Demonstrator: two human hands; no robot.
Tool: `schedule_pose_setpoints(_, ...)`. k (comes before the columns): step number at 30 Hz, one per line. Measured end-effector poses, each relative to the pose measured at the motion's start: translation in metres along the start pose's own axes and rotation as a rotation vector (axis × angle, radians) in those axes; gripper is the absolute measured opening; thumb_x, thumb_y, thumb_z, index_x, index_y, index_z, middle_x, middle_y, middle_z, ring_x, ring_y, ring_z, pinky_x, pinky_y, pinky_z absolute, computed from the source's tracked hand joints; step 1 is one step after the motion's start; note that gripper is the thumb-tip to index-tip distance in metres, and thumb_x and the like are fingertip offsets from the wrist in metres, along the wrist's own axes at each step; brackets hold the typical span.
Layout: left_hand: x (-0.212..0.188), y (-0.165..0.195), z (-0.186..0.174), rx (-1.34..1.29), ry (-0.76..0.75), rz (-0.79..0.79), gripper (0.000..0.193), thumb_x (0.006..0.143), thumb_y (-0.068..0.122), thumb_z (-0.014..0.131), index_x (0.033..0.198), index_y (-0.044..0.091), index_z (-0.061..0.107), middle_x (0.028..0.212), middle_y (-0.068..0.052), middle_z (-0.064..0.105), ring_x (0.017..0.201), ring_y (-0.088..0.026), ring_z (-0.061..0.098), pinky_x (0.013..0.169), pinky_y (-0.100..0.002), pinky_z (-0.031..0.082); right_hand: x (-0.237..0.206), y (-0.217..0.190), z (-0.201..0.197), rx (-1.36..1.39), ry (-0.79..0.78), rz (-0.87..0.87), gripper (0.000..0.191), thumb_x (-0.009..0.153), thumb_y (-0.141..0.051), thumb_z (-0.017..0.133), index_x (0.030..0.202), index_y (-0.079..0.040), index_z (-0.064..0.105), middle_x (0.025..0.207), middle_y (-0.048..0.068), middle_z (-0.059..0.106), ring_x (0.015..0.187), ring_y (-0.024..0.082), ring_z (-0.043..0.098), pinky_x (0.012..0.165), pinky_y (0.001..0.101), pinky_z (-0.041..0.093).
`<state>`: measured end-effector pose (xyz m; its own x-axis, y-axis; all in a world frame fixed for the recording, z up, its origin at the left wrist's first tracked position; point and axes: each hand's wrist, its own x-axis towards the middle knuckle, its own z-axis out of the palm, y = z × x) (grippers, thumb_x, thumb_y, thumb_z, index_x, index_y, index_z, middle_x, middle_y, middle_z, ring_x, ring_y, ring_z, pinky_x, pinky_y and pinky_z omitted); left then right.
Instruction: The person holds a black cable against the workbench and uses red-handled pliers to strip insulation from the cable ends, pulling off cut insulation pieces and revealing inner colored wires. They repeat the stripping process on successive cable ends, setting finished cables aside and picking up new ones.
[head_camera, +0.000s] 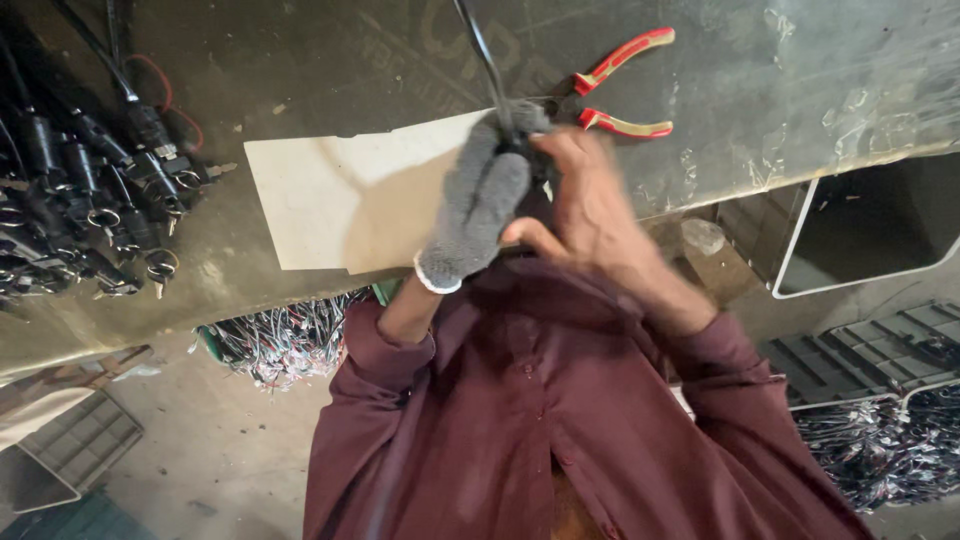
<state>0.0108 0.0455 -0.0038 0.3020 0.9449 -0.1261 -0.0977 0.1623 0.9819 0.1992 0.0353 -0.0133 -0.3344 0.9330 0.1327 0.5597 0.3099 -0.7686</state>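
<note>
While hands (530, 190) grip cable (480, 50), pale card (330, 200).

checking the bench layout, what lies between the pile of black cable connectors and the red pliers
In the head view, a pale cardboard sheet lies on the bench between the black cable connectors and the red-handled pliers, with the gloved hand over its pliers-side end.

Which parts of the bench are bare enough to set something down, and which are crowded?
Bare: the bench top between the cable pile and the pliers, and the cardboard sheet near its cable-pile end. Crowded: around both hands, gloved left and bare right, gripping a black cable.
</note>
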Motion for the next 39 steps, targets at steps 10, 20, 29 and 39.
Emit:
schedule_pose_setpoints(10,-0.016,0.007,-0.003,-0.279,-0.065,-0.174,0.029,0.108,0.012,0.066,0.135,0.002,0.06,0.114,-0.001,0.065,0.099,-0.005,0.058,0.086,-0.02,0.049,0.004,0.061,-0.04,-0.695,0.028,-0.062,0.06,0.101,-0.061,0.067,0.121,-0.005,0.065,0.124,0.011,0.06,0.115,0.03,0.056,0.1,0.0534,0.034)
schedule_pose_setpoints(20,-0.035,0.035,0.02,-0.482,0.005,-0.18,0.052,0.109,0.035,0.063,0.152,0.01,0.047,0.105,0.0,0.065,0.074,-0.004,0.058,0.061,-0.015,0.044,0.004,0.002,-0.038,0.215,-0.026,0.001,0.029,0.088,-0.008,0.073,0.11,0.001,0.059,0.103,0.014,0.064,0.095,0.033,0.065,0.084,0.0392,0.053)
schedule_pose_setpoints(29,-0.047,0.04,0.006,-0.059,-0.039,-0.204,0.036,0.117,0.02,0.058,0.15,0.013,0.043,0.111,-0.001,0.066,0.087,-0.005,0.062,0.076,-0.017,0.051,0.014,0.002,-0.039,-0.302,0.004,-0.151,0.043,0.086,-0.035,0.091,0.09,-0.005,0.061,0.089,0.009,0.065,0.084,0.029,0.066,0.064,0.0415,0.05)
schedule_pose_setpoints(39,-0.029,0.052,0.01,0.516,-0.024,0.329,0.063,0.102,0.008,0.073,0.154,0.004,0.038,0.13,-0.019,0.063,0.112,-0.032,0.068,0.095,-0.039,0.057,-0.001,0.014,-0.024,-0.148,-0.054,-0.113,0.04,0.073,-0.016,0.08,0.101,-0.004,0.054,0.091,0.011,0.057,0.086,0.033,0.061,0.068,0.0427,0.05)
